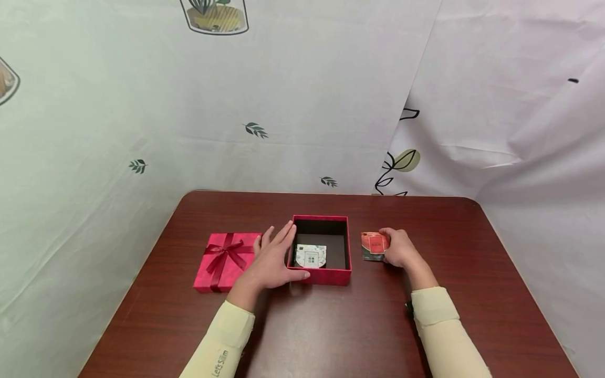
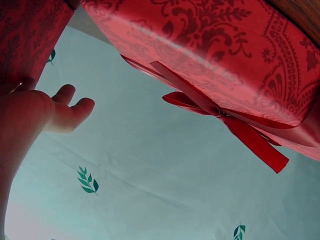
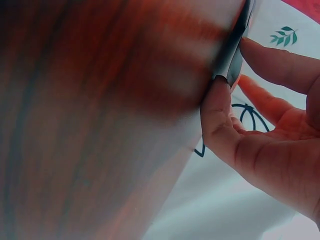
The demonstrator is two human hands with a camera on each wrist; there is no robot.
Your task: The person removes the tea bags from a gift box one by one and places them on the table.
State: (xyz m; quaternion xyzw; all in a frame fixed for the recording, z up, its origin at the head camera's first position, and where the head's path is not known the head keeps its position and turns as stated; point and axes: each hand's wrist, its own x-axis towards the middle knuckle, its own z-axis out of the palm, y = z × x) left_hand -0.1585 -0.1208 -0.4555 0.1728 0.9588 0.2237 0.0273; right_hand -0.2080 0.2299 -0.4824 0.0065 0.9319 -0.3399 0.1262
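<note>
A red gift box [image 1: 326, 276] without its lid stands on the table, its dark inside showing. At its left wall rests my left hand [image 1: 271, 265], fingers spread and fairly straight, the thumb along the front side. A white patterned packet [image 1: 310, 255] with printed characters leans inside the box's near-left corner. To the right of the box, my right hand [image 1: 399, 249] pinches the right edge of a flat red-and-dark packet [image 1: 372, 244]. In the right wrist view, fingers [image 3: 220, 112] and thumb hold the packet's thin edge close to the tabletop.
The pink-red lid [image 1: 203, 281] with a ribbon bow [image 1: 227, 252] lies left of the box, close to my left hand. Beneath everything is a brown wooden table [image 1: 331, 331]. A pale printed curtain [image 1: 302, 105] hangs behind the table's far edge.
</note>
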